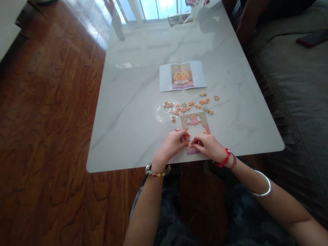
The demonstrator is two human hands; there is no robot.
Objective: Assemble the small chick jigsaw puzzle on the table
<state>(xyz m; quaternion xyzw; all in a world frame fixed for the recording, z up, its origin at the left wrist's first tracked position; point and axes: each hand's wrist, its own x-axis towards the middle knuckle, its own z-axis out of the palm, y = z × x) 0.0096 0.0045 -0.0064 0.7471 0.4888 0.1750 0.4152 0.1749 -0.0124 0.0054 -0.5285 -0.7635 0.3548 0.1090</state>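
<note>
A partly assembled jigsaw puzzle lies near the table's front edge, its border joined around an open middle. My left hand rests at its lower left side, fingers curled together; whatever they hold is hidden. From the right, my right hand reaches over the lower part, thumb and fingertips pinched on a small jigsaw piece, mostly covered. Loose jigsaw pieces, orange and yellow, are scattered just beyond the puzzle. Behind them a folded picture sheet shows a yellow-orange cartoon figure.
The white marble-patterned table has rounded front corners. At its far end are a small packet and some pink and dark items. Another person's arm is at the far right, beside a grey sofa with a phone on it.
</note>
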